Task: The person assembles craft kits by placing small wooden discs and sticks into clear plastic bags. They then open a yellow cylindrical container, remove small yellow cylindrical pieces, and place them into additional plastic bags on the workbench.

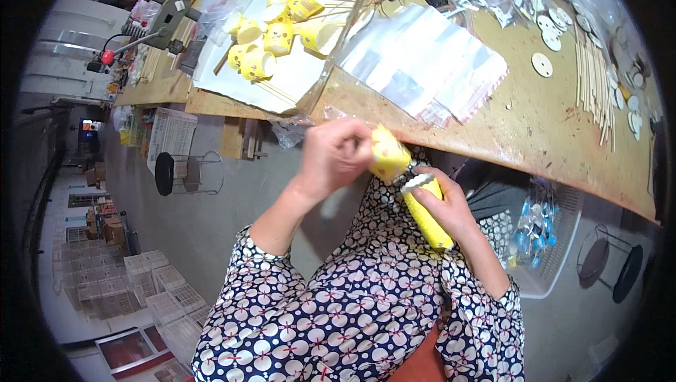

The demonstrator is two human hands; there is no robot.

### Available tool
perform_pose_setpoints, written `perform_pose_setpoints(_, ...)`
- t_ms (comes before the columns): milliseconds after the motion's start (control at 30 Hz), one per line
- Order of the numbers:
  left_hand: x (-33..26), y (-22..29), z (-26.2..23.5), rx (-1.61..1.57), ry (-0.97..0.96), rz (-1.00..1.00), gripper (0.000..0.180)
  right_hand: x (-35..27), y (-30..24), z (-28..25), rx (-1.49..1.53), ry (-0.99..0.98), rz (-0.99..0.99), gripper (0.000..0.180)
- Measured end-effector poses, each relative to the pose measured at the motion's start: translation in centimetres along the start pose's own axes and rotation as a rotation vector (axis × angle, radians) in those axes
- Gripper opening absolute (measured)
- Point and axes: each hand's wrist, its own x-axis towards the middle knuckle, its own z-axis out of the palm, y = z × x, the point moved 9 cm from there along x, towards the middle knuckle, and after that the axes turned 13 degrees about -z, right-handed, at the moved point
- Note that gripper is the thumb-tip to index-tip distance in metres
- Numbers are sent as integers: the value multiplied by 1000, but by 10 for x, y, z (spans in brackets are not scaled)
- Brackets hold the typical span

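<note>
My left hand point(336, 153) grips a single yellow paper cup point(388, 154) just below the edge of the wooden workbench point(535, 121). Right beside it, my right hand point(445, 202) holds a nested stack of yellow cups point(427, 214), white rim pointing up toward the single cup. The two nearly touch. Both forearms wear patterned sleeves with white dots. More loose yellow cups point(274, 33) lie on a white sheet inside a clear bag at the bench's upper left.
A pile of clear zip bags point(422, 61) lies mid-bench. Wooden discs point(542, 64) and thin sticks point(593, 79) sit at the right. A white basket point(546, 241) with blue parts stands under the bench. White crates point(151, 283) and a black stool point(165, 173) are on the floor at left.
</note>
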Motion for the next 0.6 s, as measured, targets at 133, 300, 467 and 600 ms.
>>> perform_pose_setpoints(133, 21, -16, -87, -285, 273, -87, 5, 1, -5, -3, 52, 3, 49, 49)
perform_pose_setpoints(300, 64, -89, -140, -307, 431, -171, 8, 2, -7, 3, 40, -27, 19, 51)
perform_pose_setpoints(467, 40, -73, -125, 147, 674, -121, 18, 0, -6, -4, 48, 8, 26, 52)
perform_pose_setpoints(600, 9, -9, -57, 45, 436, 93, 20, 0, -6, -1, 43, -28, 62, 52)
